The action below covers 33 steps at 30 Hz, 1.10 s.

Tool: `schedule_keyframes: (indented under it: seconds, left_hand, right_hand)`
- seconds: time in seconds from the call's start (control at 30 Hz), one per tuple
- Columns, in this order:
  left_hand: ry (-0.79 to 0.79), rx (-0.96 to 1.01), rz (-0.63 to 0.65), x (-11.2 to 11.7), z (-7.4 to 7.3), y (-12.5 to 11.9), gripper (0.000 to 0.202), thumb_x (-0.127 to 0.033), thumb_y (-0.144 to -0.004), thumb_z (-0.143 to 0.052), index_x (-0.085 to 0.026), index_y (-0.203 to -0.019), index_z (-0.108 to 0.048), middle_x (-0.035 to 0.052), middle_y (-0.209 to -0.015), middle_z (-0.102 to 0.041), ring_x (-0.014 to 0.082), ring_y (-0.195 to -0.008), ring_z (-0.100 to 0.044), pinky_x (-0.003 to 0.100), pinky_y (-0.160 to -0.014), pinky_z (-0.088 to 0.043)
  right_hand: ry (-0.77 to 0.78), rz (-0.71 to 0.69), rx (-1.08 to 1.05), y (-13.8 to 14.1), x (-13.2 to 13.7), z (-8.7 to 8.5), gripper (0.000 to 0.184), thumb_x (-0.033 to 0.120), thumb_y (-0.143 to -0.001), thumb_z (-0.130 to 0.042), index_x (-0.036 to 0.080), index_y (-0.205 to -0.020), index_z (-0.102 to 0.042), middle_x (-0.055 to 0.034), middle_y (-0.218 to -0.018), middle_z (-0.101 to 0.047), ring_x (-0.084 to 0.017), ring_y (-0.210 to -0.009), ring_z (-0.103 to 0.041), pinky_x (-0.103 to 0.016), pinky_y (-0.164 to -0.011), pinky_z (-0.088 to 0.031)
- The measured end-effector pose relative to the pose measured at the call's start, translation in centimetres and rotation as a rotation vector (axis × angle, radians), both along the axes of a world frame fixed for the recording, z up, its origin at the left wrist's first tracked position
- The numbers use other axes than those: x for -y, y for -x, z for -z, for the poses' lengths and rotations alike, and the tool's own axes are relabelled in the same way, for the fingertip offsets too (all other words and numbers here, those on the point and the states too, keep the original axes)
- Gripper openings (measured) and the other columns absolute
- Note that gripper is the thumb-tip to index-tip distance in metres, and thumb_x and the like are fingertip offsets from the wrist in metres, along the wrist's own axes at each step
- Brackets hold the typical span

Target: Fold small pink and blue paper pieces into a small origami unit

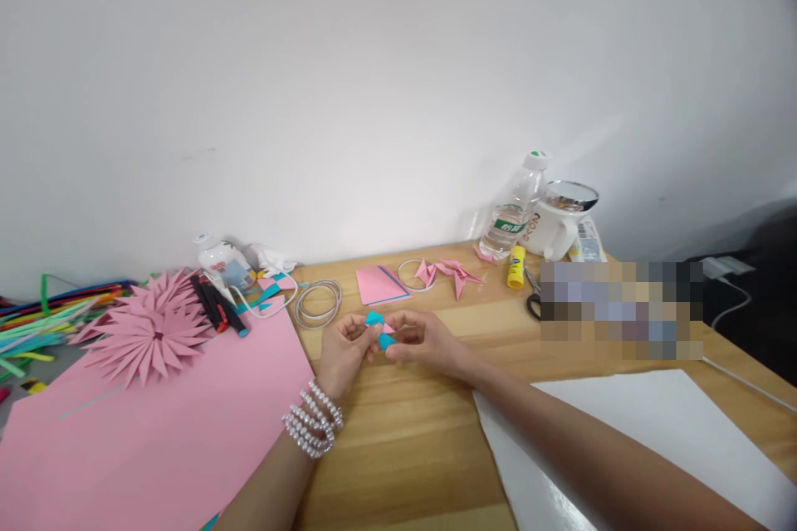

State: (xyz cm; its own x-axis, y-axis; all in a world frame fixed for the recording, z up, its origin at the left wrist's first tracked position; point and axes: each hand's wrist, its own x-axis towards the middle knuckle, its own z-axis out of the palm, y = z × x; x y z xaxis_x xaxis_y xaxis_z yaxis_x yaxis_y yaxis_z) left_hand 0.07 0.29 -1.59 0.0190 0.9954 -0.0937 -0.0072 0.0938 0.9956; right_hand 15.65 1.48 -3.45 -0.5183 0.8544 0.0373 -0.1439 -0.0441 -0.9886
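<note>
folded paper (374, 319) between left hand (344, 351) and right hand (429, 340)

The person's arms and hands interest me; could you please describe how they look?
Both the left arm and right arm are bare, with no sleeves in view. The left wears a bracelet of shiny, pale, round beads in several rows; the right has none. The left hand and right hand are ungloved.

Both hands (344, 346) (428, 338) pinched, close together
</note>
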Motion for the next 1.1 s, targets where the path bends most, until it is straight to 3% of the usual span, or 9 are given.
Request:
schedule_keyframes:
  seconds: [0.07, 0.17, 0.3, 0.43, 0.6, 0.8, 1.1]
  left_hand:
    - [-0.012, 0.043, 0.004, 0.0, -0.2, -0.1, 0.022, -0.028, -0.060, -0.071, -0.012, -0.070, -0.059, -0.0015, -0.049, -0.058, 0.0070, -0.039, -0.048, 0.017, -0.038, -0.036]
    - [-0.016, 0.110, 0.019, 0.1, -0.3, -0.2, 0.023, -0.025, -0.059, -0.072, -0.012, -0.073, -0.060, -0.0006, -0.056, -0.061, 0.0079, -0.044, -0.051, 0.018, -0.042, -0.040]
    - [0.011, 0.188, 0.064, 0.2, -0.3, -0.4, 0.021, -0.024, -0.061, -0.071, -0.011, -0.074, -0.061, 0.0021, -0.063, -0.064, 0.0080, -0.052, -0.054, 0.018, -0.049, -0.043]
    - [0.069, 0.228, 0.041, 0.5, -0.1, -0.6, 0.020, -0.026, -0.061, -0.071, -0.009, -0.070, -0.063, 0.0034, -0.058, -0.064, 0.0099, -0.051, -0.056, 0.020, -0.049, -0.045]
    - [0.105, 0.272, 0.070, 0.7, -0.2, -0.7, 0.023, -0.030, -0.062, -0.070, -0.008, -0.070, -0.068, 0.0089, -0.067, -0.069, 0.0182, -0.065, -0.063, 0.031, -0.064, -0.052]
    - [0.125, 0.242, 0.089, 0.6, -0.2, -0.7, 0.027, -0.034, -0.065, -0.068, -0.009, -0.076, -0.069, 0.0089, -0.074, -0.070, 0.0172, -0.068, -0.064, 0.028, -0.066, -0.051]
    - [0.155, 0.216, 0.115, 0.5, -0.5, -0.3, 0.027, -0.031, -0.055, -0.075, -0.009, -0.068, -0.066, 0.0057, -0.062, -0.068, 0.0120, -0.056, -0.060, 0.023, -0.060, -0.050]
  right_hand:
    - [-0.012, 0.015, -0.009, 0.1, 0.3, 0.2, 0.035, 0.033, -0.062, -0.069, 0.017, -0.087, -0.052, -0.0001, -0.077, -0.059, -0.011, -0.061, -0.057, -0.024, -0.056, -0.048]
    - [-0.112, 0.086, 0.041, 0.3, 0.6, 0.4, 0.022, 0.030, -0.071, -0.061, 0.017, -0.087, -0.052, -0.0013, -0.074, -0.060, -0.011, -0.062, -0.058, -0.023, -0.057, -0.047]
    - [-0.422, 0.253, 0.206, 0.3, 0.8, 0.2, 0.012, 0.022, -0.075, -0.054, 0.017, -0.084, -0.059, -0.0027, -0.074, -0.061, -0.011, -0.063, -0.056, -0.019, -0.051, -0.044]
    - [-0.747, 0.422, 0.273, 0.2, 1.1, 0.1, 0.014, 0.017, -0.075, -0.053, 0.019, -0.087, -0.061, -0.0033, -0.074, -0.059, -0.011, -0.063, -0.054, -0.018, -0.050, -0.044]
    - [-0.976, 0.458, 0.385, 0.1, 1.1, 0.6, 0.027, 0.011, -0.076, -0.051, 0.021, -0.100, -0.057, -0.0061, -0.083, -0.058, -0.012, -0.067, -0.054, -0.019, -0.051, -0.045]
    - [-0.968, 0.417, 0.393, 0.0, 0.8, 1.0, 0.036, 0.016, -0.077, -0.054, 0.023, -0.112, -0.051, -0.0071, -0.087, -0.056, -0.012, -0.068, -0.053, -0.022, -0.055, -0.046]
    - [-0.787, 0.324, 0.330, 0.3, 0.7, 1.2, 0.026, 0.024, -0.075, -0.060, 0.023, -0.100, -0.059, -0.0061, -0.087, -0.054, -0.013, -0.069, -0.052, -0.024, -0.058, -0.046]
